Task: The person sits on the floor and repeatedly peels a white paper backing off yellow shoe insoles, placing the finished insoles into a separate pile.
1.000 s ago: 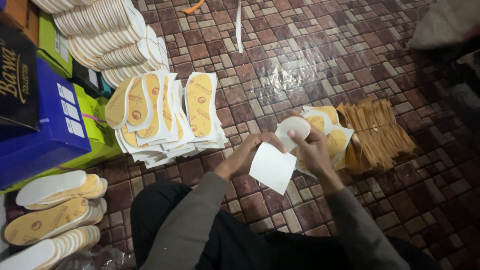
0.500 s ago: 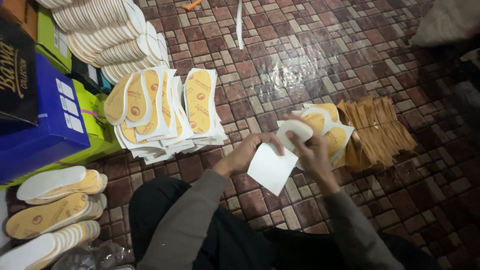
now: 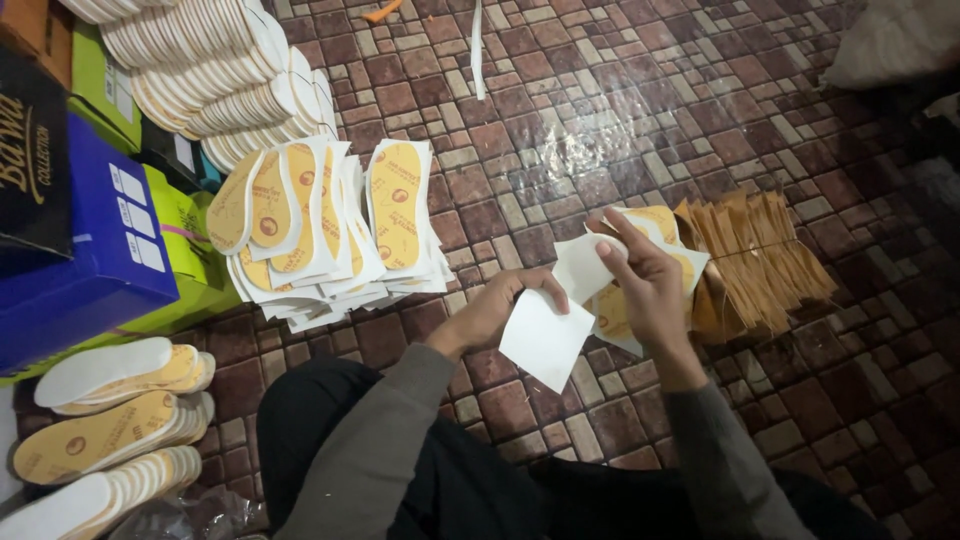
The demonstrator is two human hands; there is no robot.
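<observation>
Our left hand (image 3: 500, 310) pinched the white backing sheet (image 3: 547, 338); our right hand (image 3: 645, 285) gripped the white insole (image 3: 583, 268). We judged the sheet could tear or the sticky face crease if peeled askew.

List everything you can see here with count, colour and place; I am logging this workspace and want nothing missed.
white sheet: one, white, held between both hands
insole: one, white, at the right fingers
fanned insoles: many, yellow on white, floor centre left
stacked insoles: many, white, top left
insole piles: three, yellow and white, bottom left
tan cut pieces: a bundle, tan, right
boxes: several, blue, green, black, left edge
tiled floor: brown
left hand: holding sheet
right hand: on insole
</observation>
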